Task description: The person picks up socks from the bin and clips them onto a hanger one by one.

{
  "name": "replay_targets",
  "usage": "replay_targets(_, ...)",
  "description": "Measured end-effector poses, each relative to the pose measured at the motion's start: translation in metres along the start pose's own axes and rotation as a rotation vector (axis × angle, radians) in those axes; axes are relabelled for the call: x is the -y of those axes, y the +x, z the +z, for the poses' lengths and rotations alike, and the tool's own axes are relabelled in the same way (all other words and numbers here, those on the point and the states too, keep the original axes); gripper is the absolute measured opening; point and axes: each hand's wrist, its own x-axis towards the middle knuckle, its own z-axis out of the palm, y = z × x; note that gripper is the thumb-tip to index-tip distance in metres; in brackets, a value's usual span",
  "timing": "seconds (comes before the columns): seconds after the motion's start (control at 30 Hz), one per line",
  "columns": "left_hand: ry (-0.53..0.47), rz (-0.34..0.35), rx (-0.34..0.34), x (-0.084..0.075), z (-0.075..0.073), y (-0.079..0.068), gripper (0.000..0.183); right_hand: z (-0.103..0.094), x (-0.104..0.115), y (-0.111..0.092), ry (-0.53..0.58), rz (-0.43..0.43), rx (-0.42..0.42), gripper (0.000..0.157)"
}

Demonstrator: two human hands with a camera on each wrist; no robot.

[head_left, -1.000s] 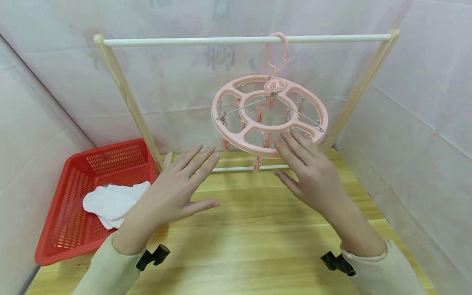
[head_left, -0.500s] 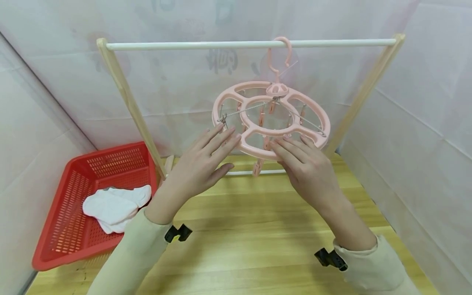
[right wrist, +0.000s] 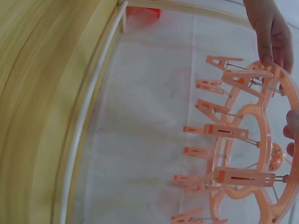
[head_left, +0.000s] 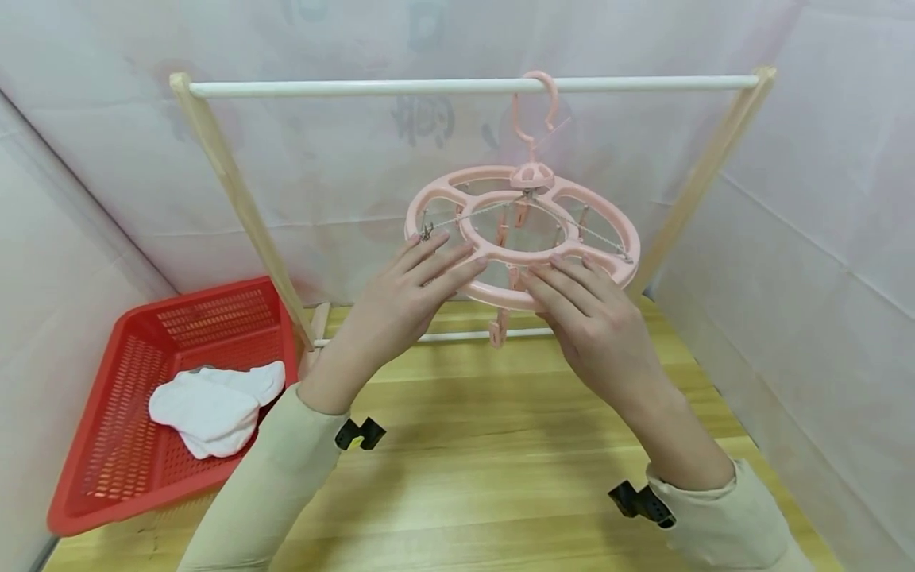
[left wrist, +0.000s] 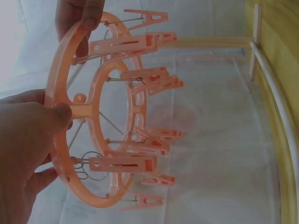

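A pink round clip hanger (head_left: 515, 256) hangs by its hook from a white rail (head_left: 300, 89). My left hand (head_left: 400, 306) grips the near left of its outer ring, fingers over the top. From beneath, the left wrist view shows the left thumb (left wrist: 60, 114) against the ring by a spoke. My right hand (head_left: 593, 322) holds the near right of the ring, its thumb (right wrist: 293, 122) partly cut off by the right wrist view's edge. Several pink clothespins (left wrist: 124, 163) dangle under the hanger, hidden from above in part by the hands.
A red basket (head_left: 107, 405) stands at the left, with white socks (head_left: 207, 405) lying in it. Wooden posts (head_left: 236, 191) carry the rail, and a lower white bar (head_left: 457, 336) runs close above the wooden table (head_left: 472, 477). Pale sheets surround the table.
Both hands, spread and apart from the ring a second ago, have come onto it. The left hand moved right and up to its near left; the right hand's fingers have bent over the ring.
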Motion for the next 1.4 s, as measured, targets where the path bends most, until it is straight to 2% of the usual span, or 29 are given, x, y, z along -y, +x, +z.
replay_targets(0.07,-0.003,0.000,-0.016,-0.003,-0.003,0.001,0.052,-0.002,0.004,0.000,0.009,-0.003,-0.029,0.037)
replay_targets(0.1,-0.008,-0.001,-0.022,-0.004,-0.004,0.001,0.052,-0.002,0.006,-0.001,0.010,-0.010,-0.070,0.032)
replay_targets(0.23,-0.024,-0.013,-0.035,-0.007,-0.006,0.001,0.050,0.004,0.020,-0.009,0.048,-0.084,-0.346,0.018)
replay_targets(0.3,-0.037,-0.014,-0.035,-0.006,-0.007,0.002,0.050,0.009,0.028,-0.016,0.078,-0.089,-0.393,0.017)
replay_targets(0.33,-0.042,-0.015,-0.035,-0.006,-0.007,0.003,0.050,0.011,0.031,-0.021,0.107,-0.071,-0.376,0.018)
replay_targets(0.4,-0.052,-0.012,-0.034,-0.004,-0.008,0.003,0.051,0.015,0.034,-0.029,0.168,0.030,-0.260,0.027)
replay_targets(0.47,-0.057,-0.008,-0.038,-0.002,-0.009,0.004,0.052,0.018,0.034,-0.035,0.261,0.185,-0.119,0.037)
replay_targets(0.6,-0.050,-0.006,-0.050,0.003,-0.012,0.004,0.053,0.028,0.030,-0.032,0.500,0.476,0.090,0.052)
replay_targets(0.7,-0.037,-0.013,-0.050,0.007,-0.012,0.003,0.053,0.030,0.027,-0.017,0.690,0.619,0.191,0.040)
replay_targets(0.77,-0.031,-0.018,-0.048,0.008,-0.011,0.003,0.053,0.029,0.026,-0.006,0.794,0.689,0.231,0.033)
replay_targets(0.87,-0.021,-0.027,-0.041,0.008,-0.008,0.002,0.053,0.026,0.027,0.006,0.880,0.755,0.251,0.029)
replay_targets(1.07,-0.026,-0.024,-0.036,0.007,-0.008,0.001,0.053,0.030,0.030,0.010,0.883,0.805,0.256,0.038)
replay_targets(1.23,-0.043,-0.022,-0.037,0.004,-0.011,0.002,0.055,0.033,0.031,0.008,0.896,0.817,0.249,0.035)
replay_targets(1.4,-0.046,-0.033,-0.020,0.004,-0.014,0.001,0.057,0.036,0.033,0.009,0.987,0.798,0.254,0.028)
